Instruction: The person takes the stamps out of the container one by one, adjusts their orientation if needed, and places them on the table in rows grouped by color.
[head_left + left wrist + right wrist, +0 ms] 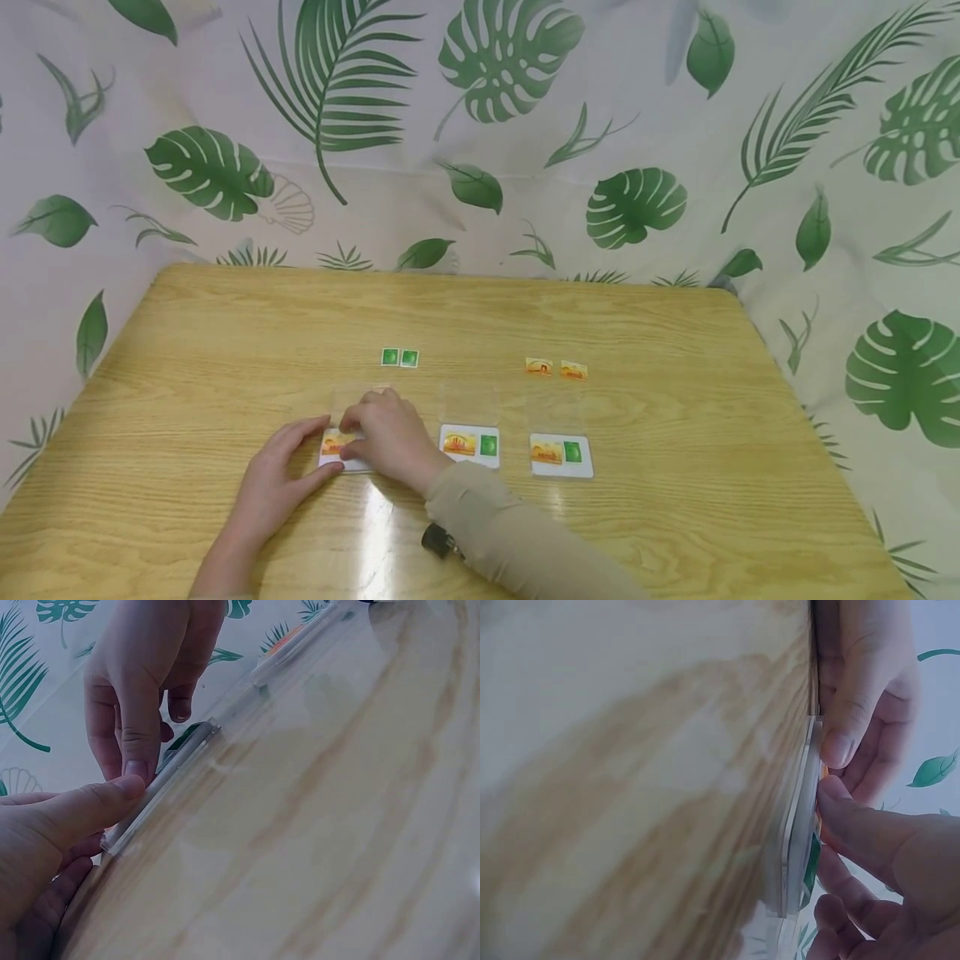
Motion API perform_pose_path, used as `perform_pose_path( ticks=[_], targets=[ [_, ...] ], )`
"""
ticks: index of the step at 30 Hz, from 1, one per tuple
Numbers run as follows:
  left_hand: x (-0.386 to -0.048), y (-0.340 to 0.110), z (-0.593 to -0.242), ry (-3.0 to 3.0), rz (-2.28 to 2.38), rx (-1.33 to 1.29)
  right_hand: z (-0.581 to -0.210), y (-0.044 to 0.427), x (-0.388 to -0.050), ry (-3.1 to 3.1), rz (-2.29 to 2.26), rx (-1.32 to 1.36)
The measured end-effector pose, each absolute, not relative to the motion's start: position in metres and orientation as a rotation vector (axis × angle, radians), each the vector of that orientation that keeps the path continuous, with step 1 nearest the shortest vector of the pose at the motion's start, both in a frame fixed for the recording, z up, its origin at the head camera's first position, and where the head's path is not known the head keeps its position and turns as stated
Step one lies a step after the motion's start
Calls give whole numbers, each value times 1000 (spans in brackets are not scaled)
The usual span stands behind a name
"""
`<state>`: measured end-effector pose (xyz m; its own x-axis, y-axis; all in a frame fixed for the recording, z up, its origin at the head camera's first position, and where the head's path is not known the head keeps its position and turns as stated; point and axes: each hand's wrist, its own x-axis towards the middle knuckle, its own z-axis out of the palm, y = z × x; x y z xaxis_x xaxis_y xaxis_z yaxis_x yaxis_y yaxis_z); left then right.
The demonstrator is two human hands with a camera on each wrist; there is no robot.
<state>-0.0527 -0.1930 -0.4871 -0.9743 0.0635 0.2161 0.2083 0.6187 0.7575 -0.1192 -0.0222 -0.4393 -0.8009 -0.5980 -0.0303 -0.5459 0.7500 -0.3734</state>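
My left hand [273,471] holds the left end of a thin white case [352,468], its thumb along the near edge and its forefinger at the far corner. An orange picture sticker [334,442] lies on the case. My right hand [390,433] leans over the same case, bent thumb and fingertips touching its face. Beside those fingers a green sticker [811,864] shows on the case in the right wrist view. In the left wrist view both thumbs meet near the case's [176,769] left part. What lies under the right fingertips is hidden.
Two similar white cases, a middle one [469,462] and a right one [562,472], carry orange and green stickers, with clear lids folded back. Behind lie two green stickers [399,357] and two orange stickers [557,368]. A leaf-print cloth [397,183] hangs beyond the wooden table [675,375].
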Motion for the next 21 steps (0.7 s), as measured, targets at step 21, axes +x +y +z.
perform_pose_path(
  ticks=[21],
  targets=[
    [-54,-195,-488,-2660,-1310,-229,-438,-25,-120,2785,-524,-896]
  ],
)
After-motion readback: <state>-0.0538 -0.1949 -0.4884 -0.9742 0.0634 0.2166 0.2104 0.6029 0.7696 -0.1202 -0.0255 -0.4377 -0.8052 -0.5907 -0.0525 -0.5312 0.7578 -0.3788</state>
